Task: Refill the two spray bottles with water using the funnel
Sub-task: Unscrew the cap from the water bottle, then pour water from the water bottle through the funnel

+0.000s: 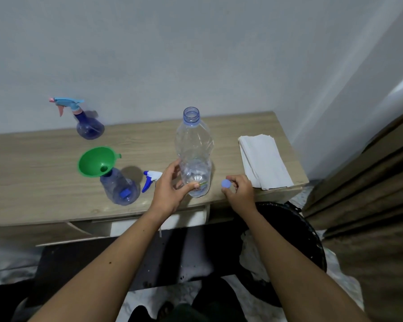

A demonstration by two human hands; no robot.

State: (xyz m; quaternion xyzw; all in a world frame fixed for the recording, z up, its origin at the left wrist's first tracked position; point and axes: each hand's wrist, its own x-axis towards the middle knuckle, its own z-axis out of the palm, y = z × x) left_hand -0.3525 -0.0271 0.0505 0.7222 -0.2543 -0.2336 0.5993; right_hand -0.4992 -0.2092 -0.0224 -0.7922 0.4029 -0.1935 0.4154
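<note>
Between the 2 hands stands a clear water bottle [194, 154], upright on the table [33, 182], with its top open. The left hand [170, 189] wraps loosely around its low part, thumb in front and fingers behind, likely to keep it from tipping. The right hand [239, 190] sits just right of the bottle and pinches the small blue cap [226, 183] in its fingertips. The cap is off so the water can pour out. Only a little water shows at the bottom of the bottle.

Just left of the left hand lies a white and blue spray head [150, 180], taken off its bottle. Further left stands 1 spray bottle [121, 189] with the green funnel [97, 165] stuck in its neck. The funnel leans over a bit. It is there so water goes in and does not spill. Far from the left hand, near the wall, stands the other spray bottle [89, 124], with its blue and pink head on.

Beyond the right hand lies a stack of white paper [263, 159], maybe for wiping up drips.

The water bottle has a label low down with some letters, but the thumb hides part of it and I cannot read it.
</note>
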